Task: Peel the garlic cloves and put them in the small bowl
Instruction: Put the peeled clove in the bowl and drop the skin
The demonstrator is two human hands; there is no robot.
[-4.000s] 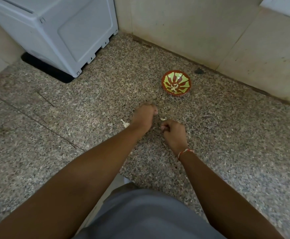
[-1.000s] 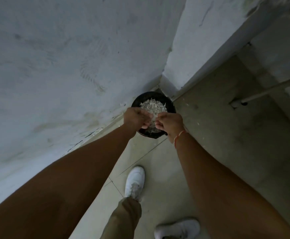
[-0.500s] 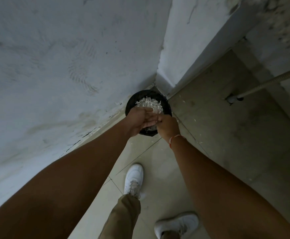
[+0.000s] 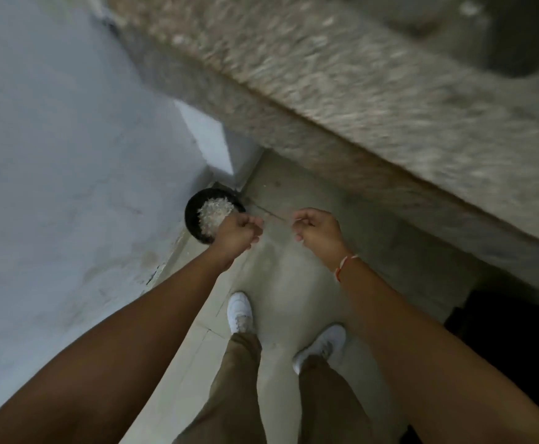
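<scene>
I am standing and looking down at the floor. A black bin (image 4: 193, 213) filled with pale garlic skins (image 4: 213, 210) stands in the corner by the wall. My left hand (image 4: 236, 233) hovers over the bin's near rim with its fingers curled in and nothing visible in it. My right hand (image 4: 318, 230), with a red thread on its wrist, is held apart to the right over the floor, its fingers curled too. The small bowl and the garlic cloves are out of view.
The speckled stone counter (image 4: 358, 100) runs blurred across the upper right, with a dark opening (image 4: 515, 341) under it. A pale wall (image 4: 53, 155) fills the left. My two white shoes (image 4: 239, 310) stand on the tiled floor (image 4: 281, 283).
Four seconds ago my hands were at the counter near the painted bowl. Since half a second ago they have separated above the bin, the right one moving right, and the view has swung.
</scene>
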